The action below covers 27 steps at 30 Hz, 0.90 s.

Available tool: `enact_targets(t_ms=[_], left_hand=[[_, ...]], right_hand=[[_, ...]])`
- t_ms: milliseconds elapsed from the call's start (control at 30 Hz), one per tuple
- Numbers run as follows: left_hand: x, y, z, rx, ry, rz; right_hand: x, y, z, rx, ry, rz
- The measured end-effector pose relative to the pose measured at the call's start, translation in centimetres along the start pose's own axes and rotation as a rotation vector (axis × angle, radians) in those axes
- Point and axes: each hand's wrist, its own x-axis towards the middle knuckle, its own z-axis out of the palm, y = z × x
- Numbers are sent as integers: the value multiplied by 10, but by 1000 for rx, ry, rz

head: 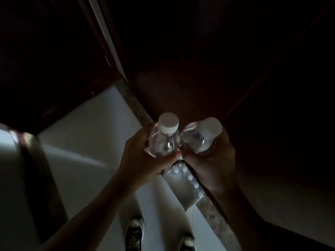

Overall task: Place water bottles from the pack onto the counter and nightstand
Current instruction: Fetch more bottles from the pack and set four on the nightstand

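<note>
Hands: left hand (145,156) wraps 1 clear bottle (165,140), right hand (213,160) wraps a 2nd bottle (201,140); both sets of fingers are curled tight around the bottle bodies, thumbs toward the viewer.
Bottles: held upright at about the centre of the view, shoulders touching or nearly so, white caps at 12 o'clock from the hands; each looks full of water.
Pack: plastic-wrapped pack (186,185) sits low at 6 o'clock beneath the hands, on or at the edge of the pale floor (81,142); several white caps show inside it, count unclear in the dark.
Surroundings: dark wooden surface (199,84) fills 12 to 3 o'clock; whether it is the counter or nightstand cannot be told. 2 shoes (134,232) show at 6 o'clock.
Risk 1: bottles knock together and 1 slips, since the smooth plastic is held near the shoulder only.
Risk 2: poor light hides the target edge, so a bottle could be set half off and topple.
Risk 3: a foot could catch the pack lying just ahead of the shoes.
</note>
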Motion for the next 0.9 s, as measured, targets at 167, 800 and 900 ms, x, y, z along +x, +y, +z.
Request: enact_targets(t_ms=[167,800,900], left_hand=[[19,200,-92,-130,104,186],[26,458,-210,-634,-21,520],[31,468,-187,-661,-166,540]], right_hand=[[27,-204,-61,241,-85,-294],[-7,-489,-144,485,72,-563],[-24,-483,-173,420,249,-540]])
